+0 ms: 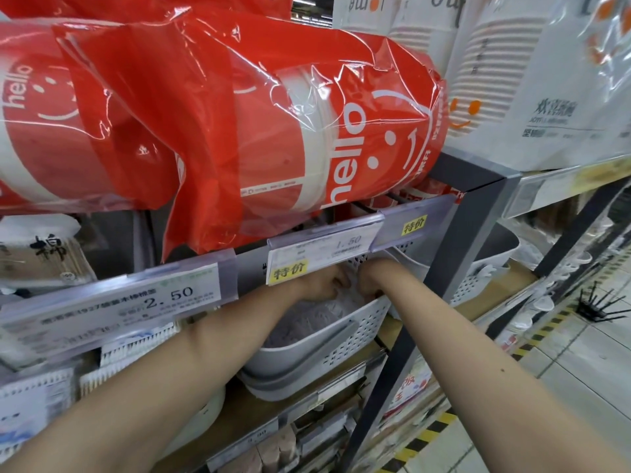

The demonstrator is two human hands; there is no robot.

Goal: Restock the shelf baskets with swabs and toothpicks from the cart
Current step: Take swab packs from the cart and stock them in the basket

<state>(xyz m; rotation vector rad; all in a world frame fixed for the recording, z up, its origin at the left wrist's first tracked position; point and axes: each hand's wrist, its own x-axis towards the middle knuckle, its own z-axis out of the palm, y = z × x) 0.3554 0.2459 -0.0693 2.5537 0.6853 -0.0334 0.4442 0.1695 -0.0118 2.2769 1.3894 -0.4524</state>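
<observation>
Both arms are stretched into a white perforated basket (pixel 345 331) on the middle shelf, tucked right under the price strip. The left hand (pixel 322 285) is half hidden behind a yellow-tagged price label (pixel 324 256), so whether its fingers are spread or pinching can't be told. The right hand (pixel 370 279) is curled into a loose fist at the basket's back edge, fingers bunched together, seemingly gripping the pale packets (pixel 307 317) piled in the basket, though the grip itself is blocked from view. The two hands are almost touching. More swab packs (pixel 136 348) are stacked on the shelf to the left, below a 2.50 tag (pixel 112 303). Big red "hello" bags (pixel 239 114) are hung over from the shelf above.
</observation>
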